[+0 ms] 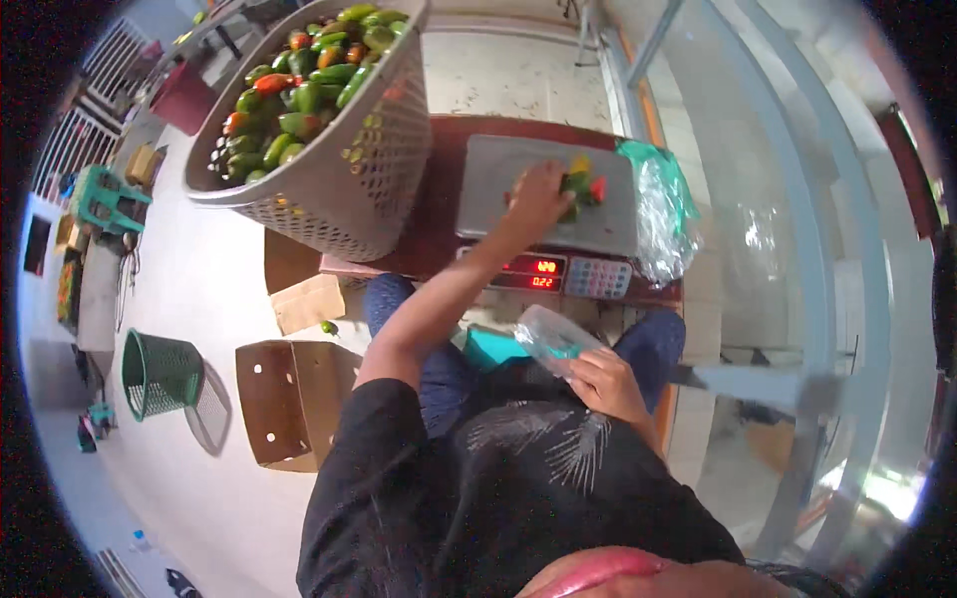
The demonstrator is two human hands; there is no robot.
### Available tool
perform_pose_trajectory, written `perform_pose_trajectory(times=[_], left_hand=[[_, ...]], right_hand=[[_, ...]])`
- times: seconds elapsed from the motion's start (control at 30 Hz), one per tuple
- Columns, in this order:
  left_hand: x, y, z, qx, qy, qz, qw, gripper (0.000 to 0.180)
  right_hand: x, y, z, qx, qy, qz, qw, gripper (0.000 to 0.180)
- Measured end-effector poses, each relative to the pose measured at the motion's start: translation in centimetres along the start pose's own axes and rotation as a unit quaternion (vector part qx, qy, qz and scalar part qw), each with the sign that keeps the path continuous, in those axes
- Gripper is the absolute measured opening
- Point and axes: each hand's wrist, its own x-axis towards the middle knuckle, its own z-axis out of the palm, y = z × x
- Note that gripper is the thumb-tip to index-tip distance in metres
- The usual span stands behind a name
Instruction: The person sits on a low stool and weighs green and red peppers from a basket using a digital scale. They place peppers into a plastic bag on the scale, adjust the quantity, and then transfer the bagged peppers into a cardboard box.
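My left hand reaches over the grey pan of a digital scale, its fingers curled at a small group of peppers. Green and red peppers with a yellow one show just to the right of the fingers. What lies under the palm is hidden. Close to my lap, my right hand grips a clear plastic bag, which looks loose and thin. Red digits glow on the scale's display, beside a keypad.
A tall grey basket heaped with green and reddish peppers stands left of the scale. Green and clear plastic bags hang at the table's right end. On the floor are an open cardboard box, a green basket and a loose pepper.
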Motion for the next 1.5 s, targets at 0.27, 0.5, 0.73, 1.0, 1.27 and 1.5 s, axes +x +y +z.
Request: perform_pose_trajectory(times=[0.27, 0.5, 0.73, 1.0, 1.27, 1.5], left_hand=[[6.4, 6.6, -26.3, -0.027, 0.084, 0.037, 0.995, 0.035], [5.7, -6.4, -40.2, 0.331, 0.008, -0.069, 0.941, 0.035], [7.3, -10.8, -36.7, 0.018, -0.390, 0.018, 0.921, 0.051], [14.7, -10.8, -34.3, 0.141, -0.448, -0.051, 0.881, 0.032], [19.9, -26.6, -33.9, 0.335, -0.164, -0.022, 0.928, 0.053], [18.7, -26.0, -34.3, 0.304, -0.148, -0.074, 0.938, 0.060]], right_hand=[[2.3, -1.4, 0.0, 0.022, -0.014, -0.003, 1.000, 0.028], [3.6, -1.6, 0.6, 0.031, -0.050, -0.020, 0.998, 0.029], [3.7, -1.8, 0.6, 0.027, -0.051, 0.002, 0.998, 0.029], [3.6, -2.1, 0.3, 0.008, -0.067, 0.044, 0.997, 0.023], [2.9, -0.8, 0.6, 0.010, -0.040, 0.043, 0.998, 0.023], [3.1, -1.2, 0.7, 0.010, -0.048, 0.033, 0.998, 0.024]])
